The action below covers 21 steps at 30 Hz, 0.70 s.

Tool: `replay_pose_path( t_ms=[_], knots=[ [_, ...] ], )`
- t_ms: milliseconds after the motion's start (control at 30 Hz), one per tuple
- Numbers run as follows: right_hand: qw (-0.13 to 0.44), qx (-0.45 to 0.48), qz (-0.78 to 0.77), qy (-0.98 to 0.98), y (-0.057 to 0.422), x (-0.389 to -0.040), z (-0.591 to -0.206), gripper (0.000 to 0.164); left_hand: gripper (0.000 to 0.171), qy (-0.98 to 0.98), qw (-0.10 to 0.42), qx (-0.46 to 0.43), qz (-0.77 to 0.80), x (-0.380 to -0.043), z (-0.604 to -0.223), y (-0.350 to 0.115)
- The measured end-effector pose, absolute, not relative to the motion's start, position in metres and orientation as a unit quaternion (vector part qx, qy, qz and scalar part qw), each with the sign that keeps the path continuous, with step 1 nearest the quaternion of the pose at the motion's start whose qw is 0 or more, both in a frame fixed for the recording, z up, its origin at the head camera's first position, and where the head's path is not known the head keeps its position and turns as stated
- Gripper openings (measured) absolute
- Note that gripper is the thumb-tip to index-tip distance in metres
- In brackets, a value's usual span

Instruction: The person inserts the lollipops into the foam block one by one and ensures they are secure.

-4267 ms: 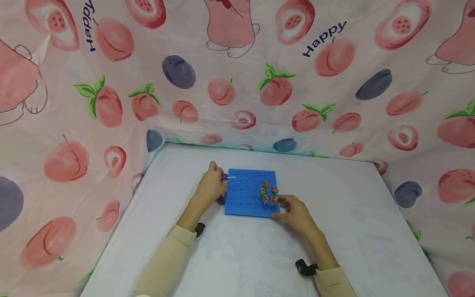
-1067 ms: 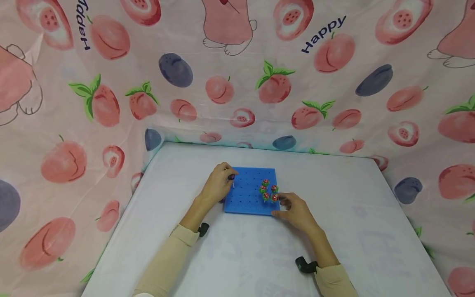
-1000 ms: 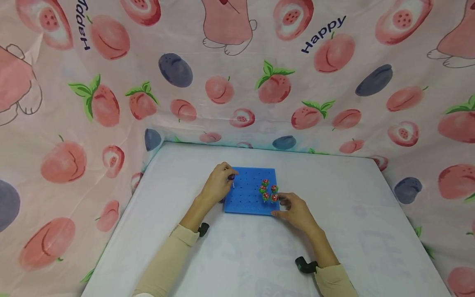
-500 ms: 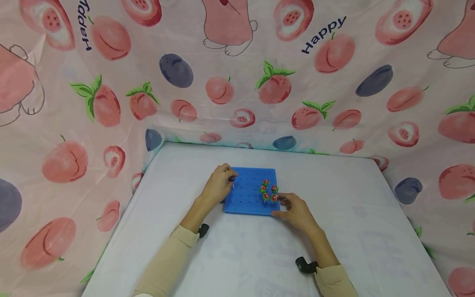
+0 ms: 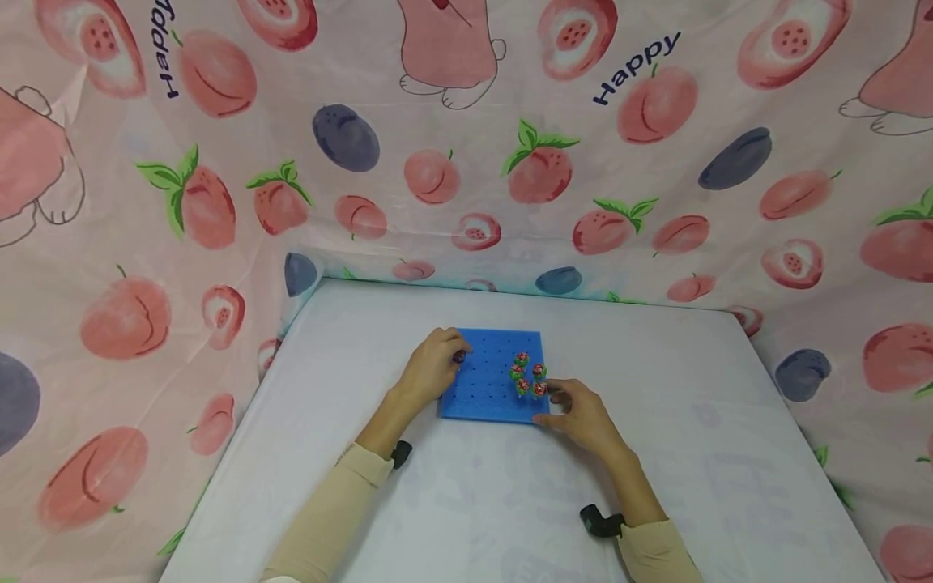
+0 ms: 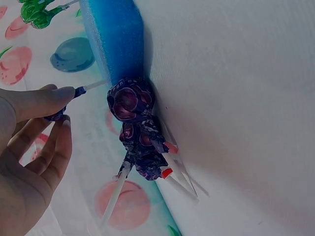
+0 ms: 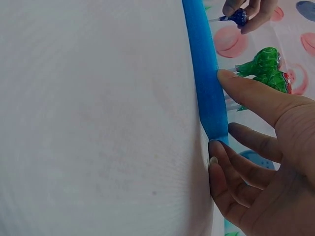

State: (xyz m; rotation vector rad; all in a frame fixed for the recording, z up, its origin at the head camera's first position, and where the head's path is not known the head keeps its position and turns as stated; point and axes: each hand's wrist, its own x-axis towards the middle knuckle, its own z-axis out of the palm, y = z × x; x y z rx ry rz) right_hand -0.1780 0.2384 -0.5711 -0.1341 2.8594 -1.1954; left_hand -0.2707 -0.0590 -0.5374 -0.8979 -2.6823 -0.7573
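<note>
Head view: white table (image 5: 474,502), printed cloth (image 5: 466,178); hands: left (image 5: 428,371) pinching lollipop (image 5: 458,356), right (image 5: 585,414) holding board (image 5: 481,407).

One blue board (image 5: 484,389), five green-and-red lollipops (image 5: 539,389), at least four purple lollipops (image 6: 129,102), two black wrist devices (image 5: 602,523)

Pink cloth (image 5: 481,121) behind and beside a white desk (image 5: 729,405).
Printed with peaches (image 5: 658,105), strawberries (image 5: 541,174), blue fruits (image 5: 346,138), pink animals (image 5: 446,48) and the word "Happy" (image 5: 637,68).
</note>
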Motion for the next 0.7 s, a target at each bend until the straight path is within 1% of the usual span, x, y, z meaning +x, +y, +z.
replay_pose_path(
  t_ms=[267, 700],
  knots=[
    [0.019, -0.041, -0.387, 0.921, 0.2386, -0.1785, -0.5719, 0.072, 0.023, -0.914, 0.121, -0.302, -0.244, -0.2713, -0.5375, -0.0591],
    [0.020, -0.049, -0.394, 0.918, 0.2393, -0.1784, -0.5715, 0.072, 0.024, -0.915, 0.124, -0.314, -0.221, -0.2723, -0.5350, -0.0602]
  ],
)
